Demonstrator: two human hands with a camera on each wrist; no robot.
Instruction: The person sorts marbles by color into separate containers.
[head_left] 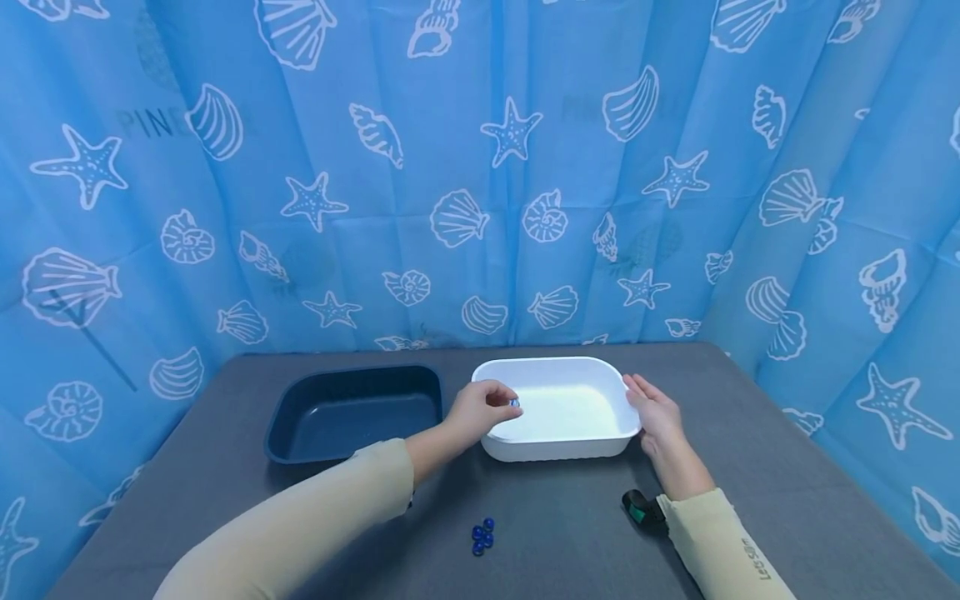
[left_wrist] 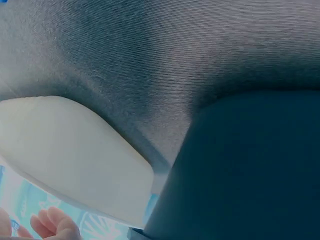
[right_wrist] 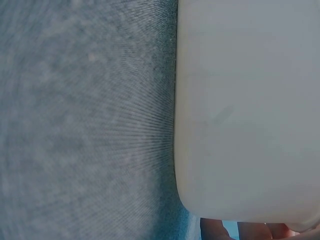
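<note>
- Nearest to the camera, your left sleeve (head_left: 300, 521) and your right sleeve (head_left: 723, 546) are filling the near left and near right.
- On the near middle of the table (head_left: 558, 517), some blue beads (head_left: 488, 540) are lying in a loose cluster.
- Your left hand (head_left: 474, 410) is pinching one small bead (head_left: 514, 403), which seems to be hanging over the white tub (head_left: 558, 450), at its left end.
- Your right hand (head_left: 658, 421) is touching this tub's right end; I cannot tell whether it is grasping the rim.
- At the left, the dark tub (head_left: 360, 423) is standing just beside.
- If you are releasing here, you should be holding the bead low, because it may be bouncing; keep steadying the tub, too.
</note>
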